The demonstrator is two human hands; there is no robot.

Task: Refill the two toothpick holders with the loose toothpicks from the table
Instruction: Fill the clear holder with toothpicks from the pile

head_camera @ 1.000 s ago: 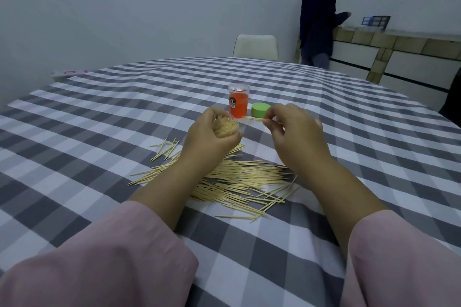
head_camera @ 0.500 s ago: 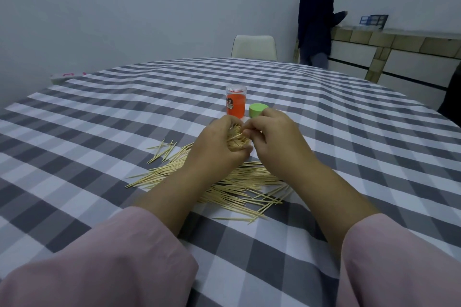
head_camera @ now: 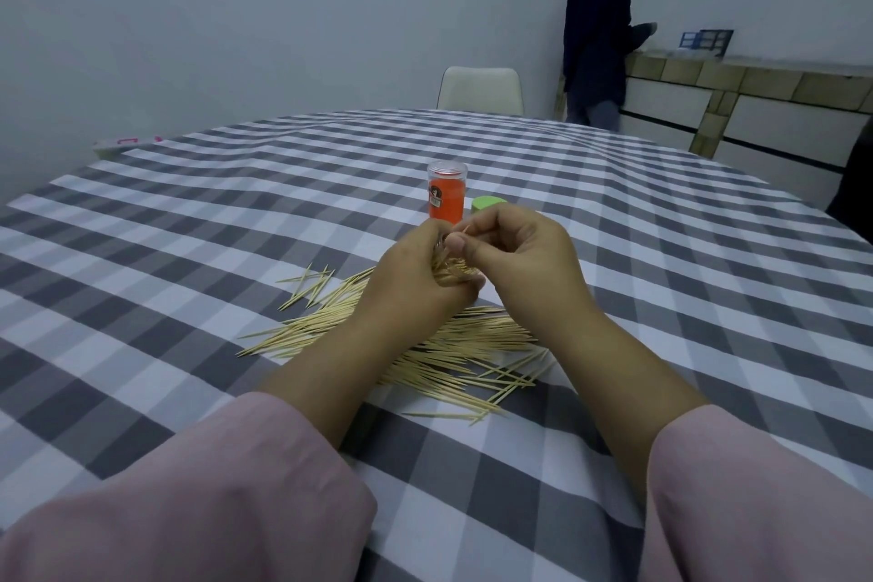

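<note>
Refill roughly midway on holder 1, with most toothpicks not yet collected.

My left hand [head_camera: 415,274] has its grip curled round a holder [head_camera: 449,272] that is mostly hidden, with a bundle of toothpicks showing at its mouth; my right hand [head_camera: 517,250] pinches 1 toothpick [head_camera: 464,232], tip pointing up and away, long axis steeply tilted, just above that mouth. The loose toothpicks [head_camera: 425,345] lie flat on the counter [head_camera: 189,250] under my wrists, mostly running left to right. The orange holder [head_camera: 446,196] stands upright beyond, capped, beside a green lid [head_camera: 489,204]; I judge it unfinished.
</note>
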